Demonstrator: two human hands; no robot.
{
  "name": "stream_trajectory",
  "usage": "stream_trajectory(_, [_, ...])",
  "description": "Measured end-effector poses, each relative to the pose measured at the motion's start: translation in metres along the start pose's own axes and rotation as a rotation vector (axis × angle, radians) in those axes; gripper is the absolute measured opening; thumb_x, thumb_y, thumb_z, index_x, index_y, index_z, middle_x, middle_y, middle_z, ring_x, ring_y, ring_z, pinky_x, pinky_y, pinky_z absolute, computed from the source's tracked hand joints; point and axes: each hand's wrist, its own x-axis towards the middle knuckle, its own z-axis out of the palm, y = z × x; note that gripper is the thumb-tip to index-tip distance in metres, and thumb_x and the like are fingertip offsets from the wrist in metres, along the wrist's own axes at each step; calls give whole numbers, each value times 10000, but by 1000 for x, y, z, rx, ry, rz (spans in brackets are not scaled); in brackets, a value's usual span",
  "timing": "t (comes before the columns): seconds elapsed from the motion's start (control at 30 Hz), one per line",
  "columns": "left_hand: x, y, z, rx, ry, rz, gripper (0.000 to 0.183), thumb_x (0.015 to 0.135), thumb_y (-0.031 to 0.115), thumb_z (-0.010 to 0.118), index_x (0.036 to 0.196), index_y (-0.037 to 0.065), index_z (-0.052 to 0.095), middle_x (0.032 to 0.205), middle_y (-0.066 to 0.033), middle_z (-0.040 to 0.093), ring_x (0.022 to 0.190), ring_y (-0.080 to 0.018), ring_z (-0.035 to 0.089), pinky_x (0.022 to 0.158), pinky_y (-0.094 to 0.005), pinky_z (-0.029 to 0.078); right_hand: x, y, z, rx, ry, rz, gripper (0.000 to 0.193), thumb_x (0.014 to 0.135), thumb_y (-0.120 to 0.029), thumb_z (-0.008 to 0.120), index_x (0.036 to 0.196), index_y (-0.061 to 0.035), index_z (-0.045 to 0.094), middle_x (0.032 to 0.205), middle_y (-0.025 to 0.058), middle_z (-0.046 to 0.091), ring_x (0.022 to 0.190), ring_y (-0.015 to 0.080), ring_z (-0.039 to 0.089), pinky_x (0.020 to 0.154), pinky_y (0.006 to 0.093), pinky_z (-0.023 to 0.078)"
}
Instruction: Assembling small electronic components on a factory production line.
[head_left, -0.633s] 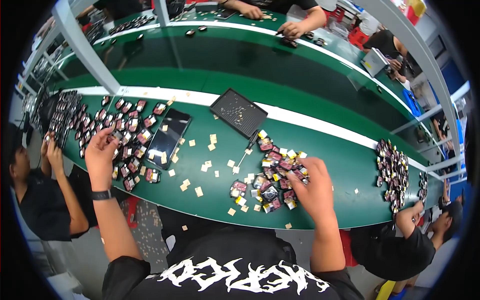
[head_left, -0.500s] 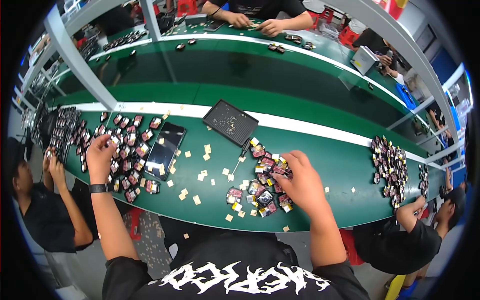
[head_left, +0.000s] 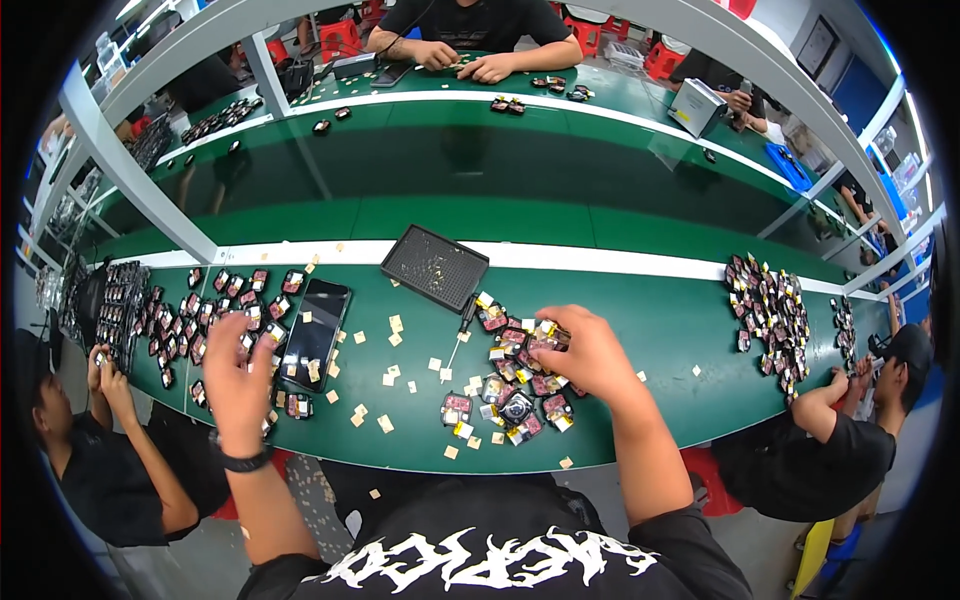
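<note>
Two bare hands, head view, over one green counter [head_left: 650, 435].

Left hand [head_left: 238, 390]: fingers [head_left: 226, 330] parted from the thumb, modules showing in the gap. Beyond and to the left of these fingers, a spread of modules [head_left: 183, 326], black-cased with maroon and white parts. Just right of the same fingers, one dark phone [head_left: 318, 335], screen up.

Right hand [head_left: 590, 355]: fingers bent, thumb set narrowly apart, at the upper right side of a heap of modules [head_left: 512, 345], some with yellow tabs. Whether a module is gripped cannot be told.

Left of the right fingers, one thin-shafted tool [head_left: 467, 317], dark handle uppermost, touching or nearly touching one black ribbed tray [head_left: 408, 262] holding small bits. Between the two sets of fingers, numerous beige squares [head_left: 385, 424], loose. Well right of the right fingers, one further pile of modules [head_left: 770, 330].
</note>
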Motion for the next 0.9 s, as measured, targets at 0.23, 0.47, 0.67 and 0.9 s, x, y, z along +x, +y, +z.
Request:
stream_trajectory(0.23, [-68, 84, 56, -520, -500, 91, 295, 852, 53, 753, 1140, 1, 715, 1242, -143, 674, 1048, -224, 668, 805, -304, 546, -7, -1, 1, 97, 101, -89, 423, 739, -57, 852, 1130, -8, 700, 1010, 128, 695, 859, 255, 664, 760, 345, 534])
stream_trajectory(0.47, [-85, 123, 86, -666, -735, 168, 461, 846, 23, 764, 1291, 1, 646, 1283, -167, 653, 1084, -213, 660, 831, -297, 551, -32, -20, -8, 335, 166, 181, 306, 769, -61, 863, 1037, -17, 722, 882, 43, 703, 681, 91, 586, 607, 251, 466])
stream_trajectory(0.67, [-95, 152, 116, -1481, -1119, -241, 582, 993, -6, 615, 1524, -7, 376, 1305, -147, 594, 1115, -203, 638, 972, -340, 542, -63, -61, 5, 645, 185, -17, 262, 789, -1, 842, 1023, -12, 725, 924, 33, 682, 606, 2, 481, 494, 190, 349])
stream_trajectory(0.9, [-87, 142, 90, -1255, -1136, -380, 415, 1020, -33, 527, 1434, -20, 501, 1135, -84, 633, 950, -120, 657, 854, -289, 570, -91, -43, 5, 590, 117, -77, 173, 863, -6, 776, 1007, 24, 685, 926, 50, 638, 623, 40, 467, 530, 226, 356])
